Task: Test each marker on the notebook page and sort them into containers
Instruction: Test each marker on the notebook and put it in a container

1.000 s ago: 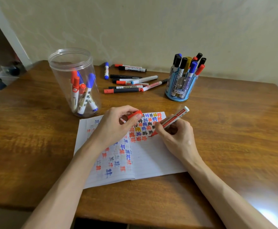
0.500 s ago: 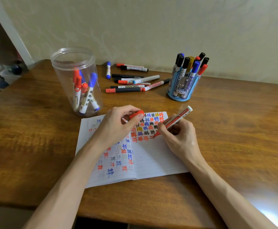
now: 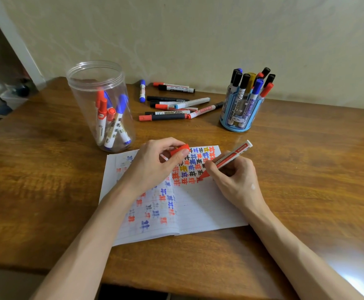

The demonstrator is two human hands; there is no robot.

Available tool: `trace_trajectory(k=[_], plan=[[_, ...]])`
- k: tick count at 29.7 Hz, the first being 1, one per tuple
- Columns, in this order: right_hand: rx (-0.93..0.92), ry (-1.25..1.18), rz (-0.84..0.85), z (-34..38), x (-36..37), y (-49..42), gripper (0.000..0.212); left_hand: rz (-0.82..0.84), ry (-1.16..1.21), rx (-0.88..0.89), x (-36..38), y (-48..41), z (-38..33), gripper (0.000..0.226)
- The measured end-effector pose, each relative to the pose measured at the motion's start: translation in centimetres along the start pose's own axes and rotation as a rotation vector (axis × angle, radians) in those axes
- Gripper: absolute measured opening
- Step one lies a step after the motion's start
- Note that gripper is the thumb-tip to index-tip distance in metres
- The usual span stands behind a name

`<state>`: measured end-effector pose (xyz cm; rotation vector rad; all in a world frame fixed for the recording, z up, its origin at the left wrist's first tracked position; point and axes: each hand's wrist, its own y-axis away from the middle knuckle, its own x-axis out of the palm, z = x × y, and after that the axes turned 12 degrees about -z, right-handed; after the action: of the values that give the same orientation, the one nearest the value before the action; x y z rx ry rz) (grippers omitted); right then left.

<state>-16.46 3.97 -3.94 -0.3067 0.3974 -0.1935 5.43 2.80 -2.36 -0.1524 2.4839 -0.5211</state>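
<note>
The fresh red stroke may smear if the right hand (image 3: 235, 180) drags across it, and the notebook (image 3: 209, 208) may slide on the worktop (image 3: 306, 169) if the left hand (image 3: 153, 167) lifts. The right fingers curl tightly round a red marker (image 3: 226, 161), its tip on the page beside rows of coloured marks. The left thumb and fingers pinch the red cap (image 3: 179, 150) above the page.

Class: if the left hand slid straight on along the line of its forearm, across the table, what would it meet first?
The left hand would likely first meet the nearest loose marker, dark-bodied with a red cap, beyond the notebook.
</note>
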Motion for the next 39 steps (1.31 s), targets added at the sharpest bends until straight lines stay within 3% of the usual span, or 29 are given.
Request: trace_trajectory(k=[7, 12, 21, 29, 35, 39], plan=[[-0.007, 0.030, -0.035, 0.0, 0.1, 0.0, 0.009, 0.007, 0.007, -0.008, 0.0, 0.1, 0.0, 0.026], [-0.032, 0.040, 0.038, 0.2, 0.0, 0.1, 0.006, 0.011, 0.000, -0.015, 0.0, 0.1, 0.0, 0.029], [-0.011, 0.035, -0.056, 0.1, 0.1, 0.1, 0.017, 0.002, -0.002, -0.007, -0.1, 0.1, -0.2, 0.024], [-0.043, 0.065, 0.020, 0.1, 0.1, 0.1, 0.013, 0.002, 0.035, 0.016, -0.1, 0.1, -0.3, 0.023], [0.076, -0.134, -0.072, 0.6, -0.4, -0.4, 0.009, 0.055, 0.097, -0.005, 0.0, 0.2, -0.4, 0.026], [0.145, -0.318, -0.096, 0.9, -1.1, -0.7, 0.020, 0.063, 0.109, -0.015, -0.1, 0.2, -0.4, 0.027]])
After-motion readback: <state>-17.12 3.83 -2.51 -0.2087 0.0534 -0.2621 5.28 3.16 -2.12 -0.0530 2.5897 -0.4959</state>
